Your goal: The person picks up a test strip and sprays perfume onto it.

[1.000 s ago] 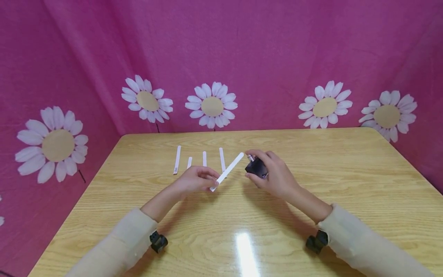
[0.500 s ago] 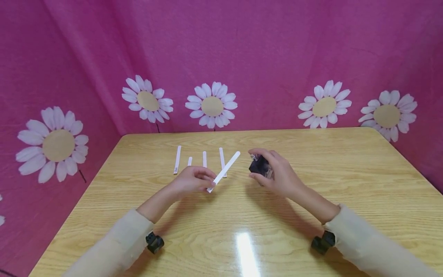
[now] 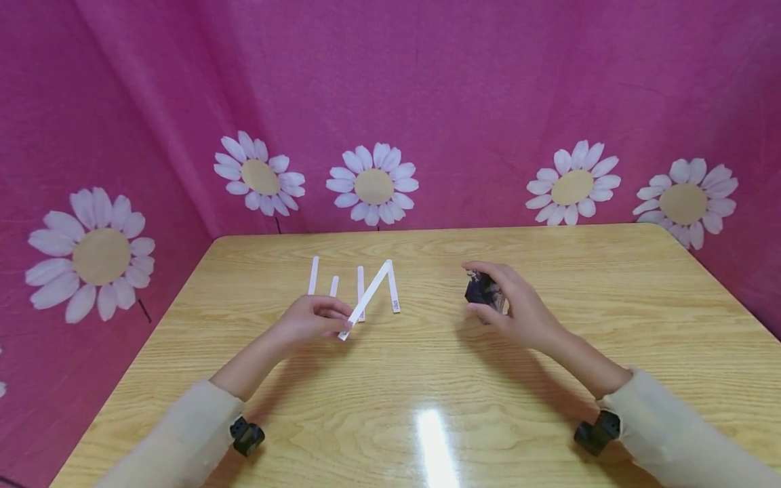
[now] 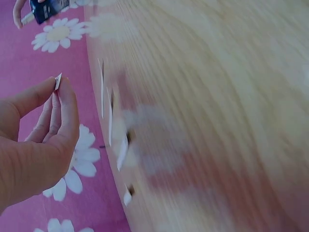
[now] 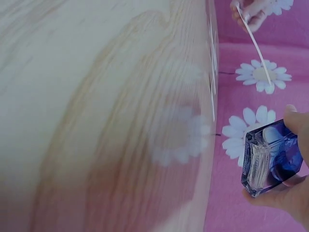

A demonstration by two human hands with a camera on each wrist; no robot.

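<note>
My left hand (image 3: 308, 320) pinches a white paper test strip (image 3: 369, 293) by its near end, between thumb and fingers. The strip slants up and right, overlapping strips on the table in the head view. In the left wrist view only the tip of the held strip (image 4: 58, 82) shows above the fingertips. My right hand (image 3: 526, 308) grips a dark blue glass perfume bottle (image 3: 479, 290) by its two sides, raised over the table. The right wrist view shows the bottle's thick clear base (image 5: 259, 166). Its spray top, facing away there, is largely hidden.
Several white strips (image 3: 314, 274) lie in a loose row on the wooden table (image 3: 586, 271), left of centre. Some have small dark print at the near end. A pink curtain (image 3: 470, 102) with daisies hangs behind and to the sides. Small black cameras (image 3: 247, 436) sit on both wrists.
The hands have moved apart: the left went left with its strip, the right went right with the bottle. The strip's far end, formerly close to the bottle, is now well away from it.
</note>
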